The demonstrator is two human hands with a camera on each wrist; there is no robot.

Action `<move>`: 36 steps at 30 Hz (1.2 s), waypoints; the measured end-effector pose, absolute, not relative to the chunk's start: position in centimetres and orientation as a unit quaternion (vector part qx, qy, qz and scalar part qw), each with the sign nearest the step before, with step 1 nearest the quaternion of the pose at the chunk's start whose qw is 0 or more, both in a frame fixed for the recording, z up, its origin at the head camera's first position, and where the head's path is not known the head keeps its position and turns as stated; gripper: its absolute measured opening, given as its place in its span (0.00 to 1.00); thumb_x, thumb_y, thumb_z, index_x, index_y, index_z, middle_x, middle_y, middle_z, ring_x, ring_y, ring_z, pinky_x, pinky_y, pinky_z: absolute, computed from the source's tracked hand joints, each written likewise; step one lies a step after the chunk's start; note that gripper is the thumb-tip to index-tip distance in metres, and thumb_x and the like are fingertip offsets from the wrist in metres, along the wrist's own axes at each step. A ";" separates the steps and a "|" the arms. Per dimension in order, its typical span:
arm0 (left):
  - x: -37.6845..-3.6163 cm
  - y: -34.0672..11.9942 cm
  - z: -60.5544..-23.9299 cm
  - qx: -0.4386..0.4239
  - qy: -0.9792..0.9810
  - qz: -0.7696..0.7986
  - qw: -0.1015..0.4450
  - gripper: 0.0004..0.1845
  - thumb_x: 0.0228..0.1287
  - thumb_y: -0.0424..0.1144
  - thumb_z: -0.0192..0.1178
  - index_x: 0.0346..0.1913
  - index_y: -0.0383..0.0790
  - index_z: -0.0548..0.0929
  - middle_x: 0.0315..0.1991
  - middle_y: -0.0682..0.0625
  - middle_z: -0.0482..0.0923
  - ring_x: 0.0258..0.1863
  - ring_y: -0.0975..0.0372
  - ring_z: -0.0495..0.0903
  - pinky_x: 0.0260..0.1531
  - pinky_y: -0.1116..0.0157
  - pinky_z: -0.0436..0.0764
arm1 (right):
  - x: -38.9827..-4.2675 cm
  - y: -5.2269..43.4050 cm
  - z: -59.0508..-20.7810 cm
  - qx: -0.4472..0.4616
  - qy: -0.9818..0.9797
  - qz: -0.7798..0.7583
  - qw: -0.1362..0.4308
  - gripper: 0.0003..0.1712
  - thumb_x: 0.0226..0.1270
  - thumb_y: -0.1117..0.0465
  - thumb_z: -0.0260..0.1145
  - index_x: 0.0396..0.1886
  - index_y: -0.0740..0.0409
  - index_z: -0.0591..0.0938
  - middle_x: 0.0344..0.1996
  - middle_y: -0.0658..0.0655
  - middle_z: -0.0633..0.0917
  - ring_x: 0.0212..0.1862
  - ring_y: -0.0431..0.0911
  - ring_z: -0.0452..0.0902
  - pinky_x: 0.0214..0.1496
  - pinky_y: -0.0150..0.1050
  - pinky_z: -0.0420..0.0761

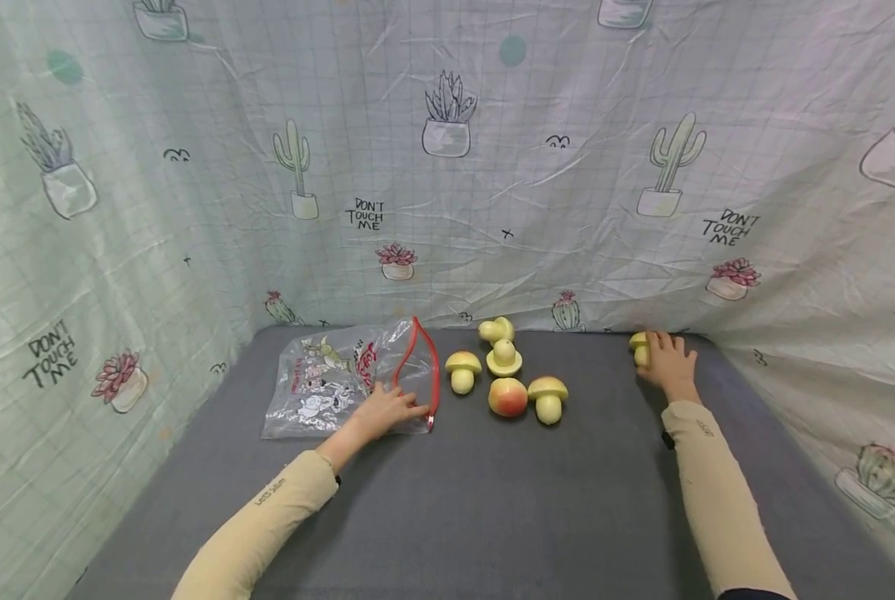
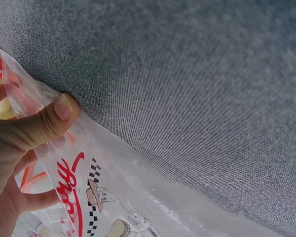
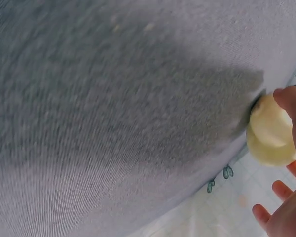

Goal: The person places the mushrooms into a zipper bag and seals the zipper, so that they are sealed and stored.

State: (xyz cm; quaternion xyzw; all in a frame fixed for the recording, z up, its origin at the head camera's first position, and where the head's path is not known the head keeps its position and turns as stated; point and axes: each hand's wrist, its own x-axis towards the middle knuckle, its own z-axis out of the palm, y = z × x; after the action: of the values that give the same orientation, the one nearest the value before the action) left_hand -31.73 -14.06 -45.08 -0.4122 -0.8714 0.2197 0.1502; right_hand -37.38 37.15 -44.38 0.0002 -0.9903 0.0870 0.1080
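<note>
My left hand [image 1: 397,408] pinches the near edge of a clear printed zip bag [image 1: 335,379], thumb on top by its red zipper strip [image 1: 434,375]. In the left wrist view the thumb [image 2: 59,111] presses the bag [image 2: 113,197] against the fingers below it. My right hand [image 1: 661,350] reaches to the back right corner, over a yellow toy mushroom [image 1: 637,348]. The right wrist view shows the thumb [image 3: 291,106] touching the mushroom [image 3: 269,133], while the other fingers stay spread and apart from it.
Between the hands lie two yellow mushrooms [image 1: 462,369] [image 1: 548,398], a red-yellow peach [image 1: 507,397] and two pale yellow toy pieces [image 1: 504,357] [image 1: 496,330]. All rest on a grey cloth table [image 1: 492,500]. Cactus-print cloth [image 1: 492,167] walls in three sides.
</note>
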 end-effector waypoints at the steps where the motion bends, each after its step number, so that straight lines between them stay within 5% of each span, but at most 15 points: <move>1: -31.7 -14.1 -45.1 -0.411 -0.871 0.220 0.152 0.28 0.50 0.33 0.56 0.55 0.64 0.72 0.44 0.55 0.76 0.38 0.57 0.76 0.34 0.51 0.76 | -37.3 37.2 -44.4 0.001 -0.990 0.084 0.111 0.42 0.49 0.57 0.65 0.61 0.66 0.56 0.56 0.71 0.59 0.56 0.69 0.50 0.49 0.68 0.54; 10: -31.7 -14.0 -44.9 -0.415 -0.871 0.212 0.156 0.26 0.50 0.33 0.54 0.53 0.63 0.73 0.43 0.55 0.76 0.37 0.57 0.76 0.34 0.50 0.76 | -37.1 37.2 -44.5 0.037 -0.989 0.084 0.119 0.40 0.43 0.54 0.70 0.53 0.65 0.61 0.45 0.72 0.60 0.47 0.67 0.58 0.40 0.62 0.64; 16: -31.5 -13.9 -44.9 -0.421 -0.870 0.202 0.159 0.25 0.52 0.34 0.51 0.53 0.62 0.73 0.42 0.54 0.75 0.36 0.57 0.75 0.33 0.50 0.76 | -36.3 36.5 -45.1 0.071 -0.990 0.070 0.099 0.37 0.43 0.54 0.71 0.49 0.63 0.62 0.47 0.73 0.62 0.45 0.69 0.63 0.37 0.60 0.70; 36: -31.2 -14.0 -44.4 -0.428 -0.860 0.196 0.197 0.22 0.52 0.34 0.46 0.49 0.61 0.75 0.39 0.54 0.76 0.34 0.58 0.76 0.30 0.53 0.77 | -34.6 36.5 -45.1 0.097 -0.991 0.026 0.087 0.40 0.49 0.50 0.66 0.58 0.64 0.62 0.53 0.71 0.63 0.50 0.68 0.60 0.41 0.63 0.65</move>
State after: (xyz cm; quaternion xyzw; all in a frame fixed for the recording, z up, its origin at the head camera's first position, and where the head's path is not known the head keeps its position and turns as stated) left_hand -31.19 -14.00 -44.42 -0.4283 -0.8600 0.1956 0.1967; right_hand -34.55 36.52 -45.11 0.0966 -0.9912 0.0262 0.0869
